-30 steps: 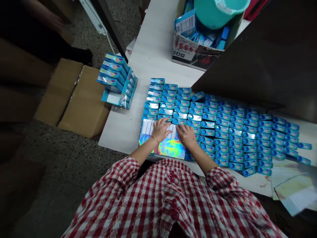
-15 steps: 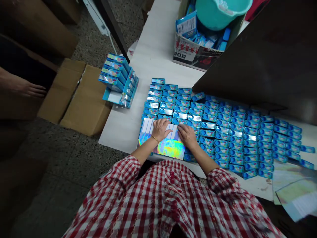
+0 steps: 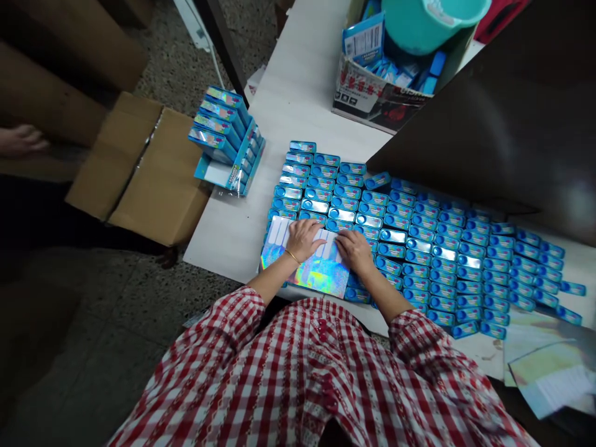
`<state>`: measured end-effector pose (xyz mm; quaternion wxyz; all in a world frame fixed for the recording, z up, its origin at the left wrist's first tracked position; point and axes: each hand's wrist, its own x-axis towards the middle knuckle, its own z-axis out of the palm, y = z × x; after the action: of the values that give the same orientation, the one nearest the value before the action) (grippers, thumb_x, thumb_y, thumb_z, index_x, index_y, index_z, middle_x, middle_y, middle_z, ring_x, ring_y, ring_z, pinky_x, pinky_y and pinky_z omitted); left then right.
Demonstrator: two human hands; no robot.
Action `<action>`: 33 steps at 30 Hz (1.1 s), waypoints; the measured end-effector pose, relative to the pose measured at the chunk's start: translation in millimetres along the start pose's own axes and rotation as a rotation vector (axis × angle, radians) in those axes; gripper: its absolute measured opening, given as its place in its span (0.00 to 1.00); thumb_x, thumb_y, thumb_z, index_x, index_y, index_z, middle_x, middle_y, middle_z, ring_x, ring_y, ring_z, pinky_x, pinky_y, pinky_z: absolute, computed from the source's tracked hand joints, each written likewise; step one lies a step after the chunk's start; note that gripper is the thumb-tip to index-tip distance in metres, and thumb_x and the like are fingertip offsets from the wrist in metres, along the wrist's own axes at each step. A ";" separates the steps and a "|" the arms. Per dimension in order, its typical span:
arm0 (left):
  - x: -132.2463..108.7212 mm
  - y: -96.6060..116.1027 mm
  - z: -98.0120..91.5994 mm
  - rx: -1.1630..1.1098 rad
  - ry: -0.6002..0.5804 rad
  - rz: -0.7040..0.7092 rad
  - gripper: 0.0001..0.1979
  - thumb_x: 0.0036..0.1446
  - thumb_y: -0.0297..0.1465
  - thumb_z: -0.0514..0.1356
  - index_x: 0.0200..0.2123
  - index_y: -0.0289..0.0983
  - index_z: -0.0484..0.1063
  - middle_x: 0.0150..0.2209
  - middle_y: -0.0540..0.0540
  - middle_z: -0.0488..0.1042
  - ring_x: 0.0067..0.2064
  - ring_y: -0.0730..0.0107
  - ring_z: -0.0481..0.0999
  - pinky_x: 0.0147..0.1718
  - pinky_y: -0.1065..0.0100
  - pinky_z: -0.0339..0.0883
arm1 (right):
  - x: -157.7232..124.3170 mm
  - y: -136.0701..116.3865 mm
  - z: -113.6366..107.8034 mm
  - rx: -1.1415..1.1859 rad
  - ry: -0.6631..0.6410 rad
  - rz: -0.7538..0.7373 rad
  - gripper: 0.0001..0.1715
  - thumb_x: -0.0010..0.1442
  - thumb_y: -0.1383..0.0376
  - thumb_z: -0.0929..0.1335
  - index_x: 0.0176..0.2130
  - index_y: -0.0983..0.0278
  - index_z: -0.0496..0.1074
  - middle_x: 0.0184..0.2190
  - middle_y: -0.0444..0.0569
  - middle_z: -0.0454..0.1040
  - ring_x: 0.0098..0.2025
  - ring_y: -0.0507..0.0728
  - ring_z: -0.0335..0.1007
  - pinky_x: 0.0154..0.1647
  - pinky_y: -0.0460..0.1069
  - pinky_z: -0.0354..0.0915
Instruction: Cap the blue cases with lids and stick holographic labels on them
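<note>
shiny sheet [image 3: 321, 271] on near-left blue boxes [image 3: 416, 270]: white strips [image 3: 280, 231] on far half, none seen on near half. your left hand [image 3: 304, 241] on it, fingers together, thumb apart; right hand [image 3: 354, 249] bunched at right edge, can't tell if pinching. boxes done: can't tell.

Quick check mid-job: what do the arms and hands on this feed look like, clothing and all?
Red-and-white checked sleeves stop short of the wrists. The left hand is ungloved, with a thin gold-coloured bangle at its wrist. The right hand is ungloved too; no bangle shows there.
</note>
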<state>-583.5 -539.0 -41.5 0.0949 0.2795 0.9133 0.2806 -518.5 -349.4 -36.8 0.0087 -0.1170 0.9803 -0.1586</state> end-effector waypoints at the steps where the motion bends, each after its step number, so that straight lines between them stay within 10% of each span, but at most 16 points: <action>1: -0.1 0.2 -0.2 0.000 0.000 -0.003 0.23 0.52 0.43 0.60 0.50 0.42 0.68 0.50 0.41 0.69 0.53 0.54 0.64 0.51 0.54 0.49 | 2.2 -1.7 -1.5 0.016 0.010 0.013 0.15 0.63 0.64 0.60 0.41 0.65 0.74 0.43 0.56 0.73 0.42 0.59 0.65 0.42 0.55 0.62; 12: 1.5 0.9 -12.8 -0.368 0.080 -0.098 0.15 0.57 0.40 0.55 0.42 0.39 0.74 0.47 0.42 0.73 0.52 0.59 0.67 0.52 0.56 0.55 | 36.3 -31.4 -104.7 0.700 -0.018 0.308 0.10 0.55 0.59 0.66 0.27 0.62 0.69 0.25 0.46 0.70 0.28 0.53 0.65 0.30 0.49 0.60; 16: -0.1 -6.2 -39.9 -1.010 0.210 -0.413 0.29 0.62 0.47 0.38 0.45 0.35 0.72 0.43 0.39 0.75 0.44 0.66 0.74 0.44 0.63 0.65 | 79.9 -46.8 -77.8 1.071 0.015 0.555 0.14 0.47 0.55 0.70 0.24 0.64 0.70 0.20 0.42 0.67 0.23 0.50 0.61 0.25 0.46 0.57; 19: 0.0 -20.7 -59.8 -1.269 0.252 -0.580 0.30 0.58 0.51 0.44 0.46 0.34 0.71 0.39 0.40 0.76 0.38 0.70 0.76 0.38 0.67 0.67 | 104.3 -60.8 -48.8 1.264 0.025 0.663 0.17 0.41 0.53 0.71 0.23 0.64 0.69 0.18 0.41 0.66 0.21 0.49 0.60 0.23 0.45 0.55; 23: 6.1 -49.5 -70.2 -1.241 0.352 -0.652 0.24 0.45 0.41 0.65 0.44 0.34 0.71 0.31 0.47 0.75 0.31 0.74 0.75 0.33 0.70 0.67 | 125.3 -77.2 -21.5 1.370 0.015 0.717 0.17 0.40 0.53 0.72 0.24 0.64 0.70 0.19 0.41 0.67 0.21 0.49 0.60 0.22 0.45 0.54; 33: 49.3 -112.7 -67.9 -0.863 0.467 -0.668 0.20 0.46 0.27 0.61 0.45 0.32 0.70 0.26 0.50 0.74 0.31 0.71 0.75 0.39 0.68 0.68 | 178.9 -87.9 28.9 0.754 0.294 0.590 0.07 0.49 0.62 0.67 0.24 0.64 0.70 0.26 0.47 0.70 0.32 0.55 0.64 0.37 0.51 0.60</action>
<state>-698.1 -619.7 -50.1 0.0797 -0.1561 0.7520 0.6355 -671.0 -481.0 -33.1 -0.0434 0.2002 0.8369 -0.5076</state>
